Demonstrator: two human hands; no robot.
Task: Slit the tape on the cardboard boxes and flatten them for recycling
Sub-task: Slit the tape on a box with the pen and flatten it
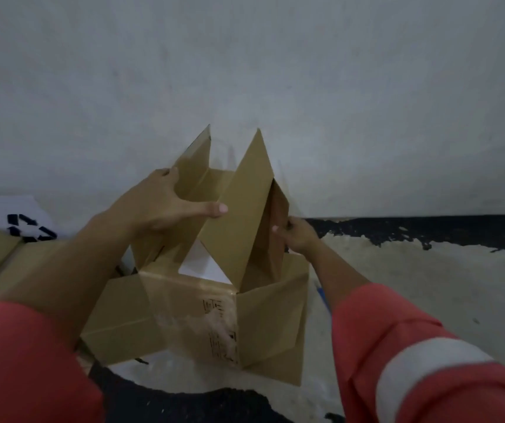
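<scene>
Spans box (184, 315) flaps wide with left grip (165, 209); pinches its 3 o'clock side with right grip (297, 236). Could tear if pushed unevenly.

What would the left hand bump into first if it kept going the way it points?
Most likely the box's tall slanted flap. The left hand points up and right, and its thumb tip seems to touch that flap already, though depth is unclear.
</scene>
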